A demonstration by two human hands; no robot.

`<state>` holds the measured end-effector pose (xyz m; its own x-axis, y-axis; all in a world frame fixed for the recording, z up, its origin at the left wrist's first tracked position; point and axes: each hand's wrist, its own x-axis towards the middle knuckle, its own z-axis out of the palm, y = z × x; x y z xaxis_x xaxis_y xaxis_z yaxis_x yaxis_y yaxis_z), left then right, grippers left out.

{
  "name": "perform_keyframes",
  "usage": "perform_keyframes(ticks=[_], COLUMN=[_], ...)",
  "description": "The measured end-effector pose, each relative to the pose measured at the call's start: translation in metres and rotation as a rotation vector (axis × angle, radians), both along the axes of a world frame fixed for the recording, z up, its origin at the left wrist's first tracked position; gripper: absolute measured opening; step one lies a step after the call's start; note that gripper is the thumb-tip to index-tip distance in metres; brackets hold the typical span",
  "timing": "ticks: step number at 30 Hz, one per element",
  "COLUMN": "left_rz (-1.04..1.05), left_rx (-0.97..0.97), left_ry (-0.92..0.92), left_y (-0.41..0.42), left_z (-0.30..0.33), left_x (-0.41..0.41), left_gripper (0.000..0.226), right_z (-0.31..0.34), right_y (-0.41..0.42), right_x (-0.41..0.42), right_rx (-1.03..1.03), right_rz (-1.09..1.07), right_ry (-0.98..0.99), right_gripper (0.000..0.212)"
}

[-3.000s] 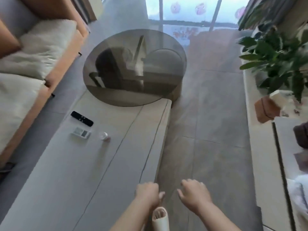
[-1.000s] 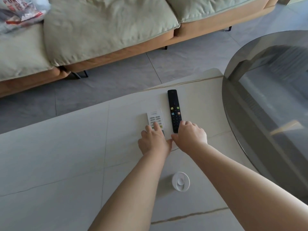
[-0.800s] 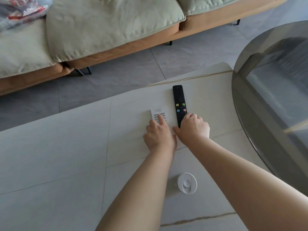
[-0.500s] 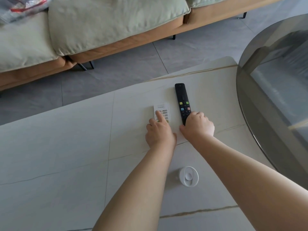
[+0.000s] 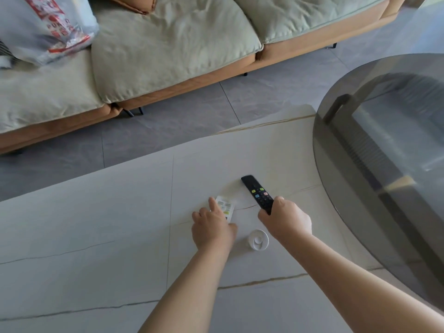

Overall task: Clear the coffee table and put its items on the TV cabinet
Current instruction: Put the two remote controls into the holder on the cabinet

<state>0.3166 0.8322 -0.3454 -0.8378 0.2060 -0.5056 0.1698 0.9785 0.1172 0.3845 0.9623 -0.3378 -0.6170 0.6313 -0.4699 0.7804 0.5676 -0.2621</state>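
Right hand (image 5: 286, 218) closed around the near end of a black TV remote (image 5: 257, 194), far end raised and angled away over the pale stone tabletop (image 5: 96, 248). Left hand (image 5: 212, 227) gripping a small white remote (image 5: 225, 207), index finger stretched along its left edge. Between the two wrists, a small white round container (image 5: 258, 239) standing on the tabletop. To the right, a round smoked-glass top (image 5: 384, 164). Beyond, a sofa (image 5: 168, 44) with pale green cushions, a printed plastic bag (image 5: 48, 25) on its left seat.
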Motion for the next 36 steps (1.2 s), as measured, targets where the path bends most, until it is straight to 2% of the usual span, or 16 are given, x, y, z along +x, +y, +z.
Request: perform_keyframes(ticks=[9, 17, 25, 30, 36], left_rz=[0.003, -0.124, -0.379, -0.555, -0.840], left_rx=[0.038, 0.170, 0.258, 0.267, 0.225], left_ry=[0.089, 0.188, 0.102, -0.050, -0.130], left_y=[-0.050, -0.037, -0.007, -0.024, -0.061], left_z=[0.054, 0.118, 0.167, 0.204, 0.246], left_x=[0.029, 0.053, 0.120, 0.200, 0.290], left_gripper=[0.070, 0.069, 0.069, 0.074, 0.062], right_z=[0.048, 0.108, 0.174, 0.221, 0.255], right_y=[-0.019, -0.022, -0.038, -0.088, -0.175], right_x=[0.047, 0.095, 0.193, 0.292, 0.411], right_rx=[0.070, 0.091, 0.070, 0.064, 0.035], right_rz=[0.058, -0.081, -0.432, -0.678, -0.984], right_ry=[0.056, 0.084, 0.064, 0.063, 0.033], right_gripper=[0.021, 0.027, 0.029, 0.029, 0.033])
